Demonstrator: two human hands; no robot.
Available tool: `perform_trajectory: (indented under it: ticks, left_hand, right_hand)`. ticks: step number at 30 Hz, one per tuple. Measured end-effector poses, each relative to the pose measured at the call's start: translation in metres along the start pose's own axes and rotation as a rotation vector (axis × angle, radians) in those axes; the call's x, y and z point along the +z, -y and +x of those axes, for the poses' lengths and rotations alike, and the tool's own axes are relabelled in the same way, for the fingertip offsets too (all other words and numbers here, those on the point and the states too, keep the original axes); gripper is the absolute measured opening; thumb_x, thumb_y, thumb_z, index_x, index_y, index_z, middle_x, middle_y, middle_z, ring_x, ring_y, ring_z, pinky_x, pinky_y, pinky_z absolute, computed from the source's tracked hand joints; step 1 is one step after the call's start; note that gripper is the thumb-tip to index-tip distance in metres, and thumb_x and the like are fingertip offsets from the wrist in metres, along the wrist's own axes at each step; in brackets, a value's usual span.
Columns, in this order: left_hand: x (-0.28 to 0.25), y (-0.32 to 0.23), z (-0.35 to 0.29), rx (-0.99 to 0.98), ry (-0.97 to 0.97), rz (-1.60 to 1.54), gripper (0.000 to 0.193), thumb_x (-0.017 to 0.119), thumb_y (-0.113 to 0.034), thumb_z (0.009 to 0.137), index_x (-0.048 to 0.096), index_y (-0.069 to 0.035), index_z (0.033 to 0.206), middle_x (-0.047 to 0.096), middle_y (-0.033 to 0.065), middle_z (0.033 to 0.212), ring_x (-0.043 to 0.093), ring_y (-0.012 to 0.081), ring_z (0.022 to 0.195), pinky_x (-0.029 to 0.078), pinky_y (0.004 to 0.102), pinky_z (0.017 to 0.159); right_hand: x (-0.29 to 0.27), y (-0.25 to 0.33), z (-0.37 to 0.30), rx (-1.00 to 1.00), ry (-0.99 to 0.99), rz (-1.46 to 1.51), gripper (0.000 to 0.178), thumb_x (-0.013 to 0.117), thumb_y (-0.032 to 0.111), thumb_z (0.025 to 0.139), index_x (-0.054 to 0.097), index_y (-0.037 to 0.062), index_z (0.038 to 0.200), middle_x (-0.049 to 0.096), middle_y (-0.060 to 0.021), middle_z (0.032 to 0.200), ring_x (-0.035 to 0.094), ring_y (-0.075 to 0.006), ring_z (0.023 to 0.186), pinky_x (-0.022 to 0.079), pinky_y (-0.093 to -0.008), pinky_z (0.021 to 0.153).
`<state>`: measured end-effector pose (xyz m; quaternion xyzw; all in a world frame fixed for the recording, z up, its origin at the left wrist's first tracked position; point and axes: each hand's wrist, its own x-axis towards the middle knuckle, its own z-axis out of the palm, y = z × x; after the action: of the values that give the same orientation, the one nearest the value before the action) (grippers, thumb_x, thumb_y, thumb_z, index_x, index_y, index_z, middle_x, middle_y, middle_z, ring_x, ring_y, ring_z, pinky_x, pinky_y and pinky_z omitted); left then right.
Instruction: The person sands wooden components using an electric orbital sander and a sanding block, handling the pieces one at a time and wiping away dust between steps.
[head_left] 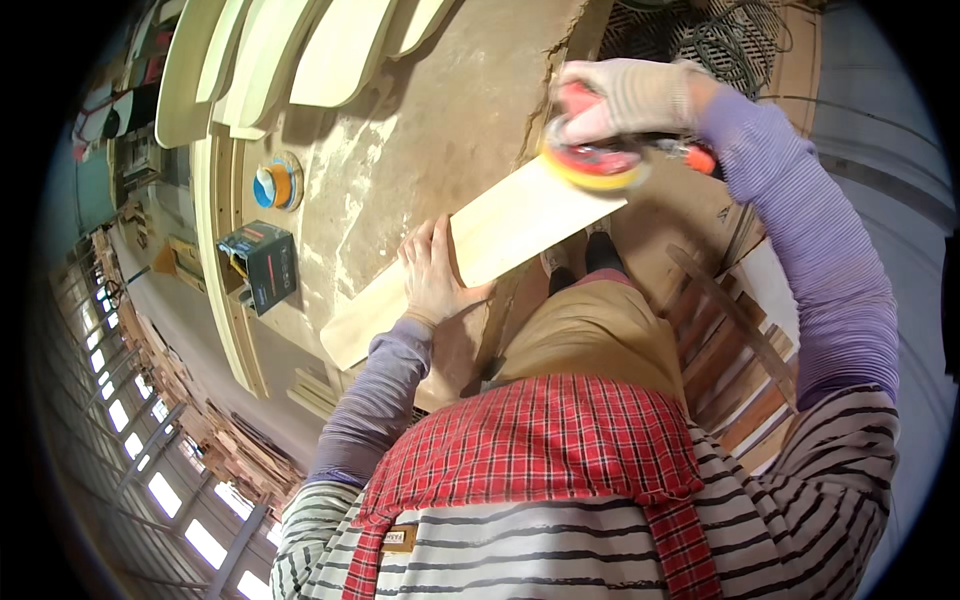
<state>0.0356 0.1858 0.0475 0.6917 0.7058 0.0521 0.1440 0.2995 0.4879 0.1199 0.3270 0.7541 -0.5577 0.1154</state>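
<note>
A long pale wooden board (520,222) lies slantwise across the worktable, its right end jutting toward my body. My bare left hand (432,272) holds it down near its left part, with the fingers across the top and the thumb at the near edge. In my gloved right hand (632,98) is a red disc sander (598,160) with a yellow pad. The fingers wrap round its body, and the pad rests at the board's right end, slightly smeared by motion. An orange-red fitting (698,158) sticks out on the sander's right side.
Several pale curved boards (342,50) lie at the far left of the worktable (440,120). A dark box (262,265) and a roll of orange and blue tape (278,185) stand left of my board. Coiled cable (735,45) lies at the far right; wood pieces (735,365) are stacked below.
</note>
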Motion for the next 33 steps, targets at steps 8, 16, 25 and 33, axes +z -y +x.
perform_trajectory:
  ticks: [8,16,25,33]
  left_hand:
    - [0.002,-0.012,-0.002,0.004,-0.014,0.151,0.119,0.078,-0.065,0.06,0.031,-0.001,0.149,0.036,0.0221,0.141,0.033,0.0406,0.132,0.022,0.0593,0.11]
    - [-0.038,-0.035,0.013,-0.048,0.316,0.035,0.101,0.08,-0.044,0.072,0.03,-0.006,0.152,0.03,0.0285,0.153,0.029,0.0454,0.141,0.025,0.0584,0.113]
    - [-0.082,0.03,0.028,-0.03,0.278,-0.379,0.047,0.064,-0.042,0.094,0.064,-0.011,0.13,0.069,0.011,0.094,0.063,0.0269,0.083,0.051,0.0394,0.08]
    - [0.013,-0.009,0.006,-0.005,-0.318,-0.017,0.029,0.059,-0.028,0.095,0.065,-0.015,0.12,0.06,0.0092,0.115,0.053,0.0314,0.111,0.041,0.0456,0.097]
  right_hand:
    - [0.078,-0.109,-0.112,0.332,-0.083,0.349,0.055,0.08,0.035,0.078,0.057,0.0074,0.119,0.056,-0.0005,0.09,0.055,-0.0119,0.087,0.049,-0.0297,0.077]
    - [0.191,-0.104,-0.181,0.388,-0.707,0.274,0.052,0.081,0.021,0.074,0.059,0.0083,0.119,0.061,-0.0182,0.116,0.06,-0.0315,0.109,0.049,-0.0382,0.096]
    - [0.202,-0.012,-0.164,0.053,-1.096,-0.004,0.051,0.079,0.02,0.077,0.059,0.0172,0.123,0.058,-0.0131,0.115,0.062,-0.033,0.099,0.053,-0.0419,0.083]
    - [0.211,0.041,-0.086,-0.038,-0.712,-0.487,0.038,0.071,0.032,0.083,0.059,0.0261,0.119,0.054,-0.0106,0.114,0.065,-0.032,0.089,0.057,-0.0458,0.072]
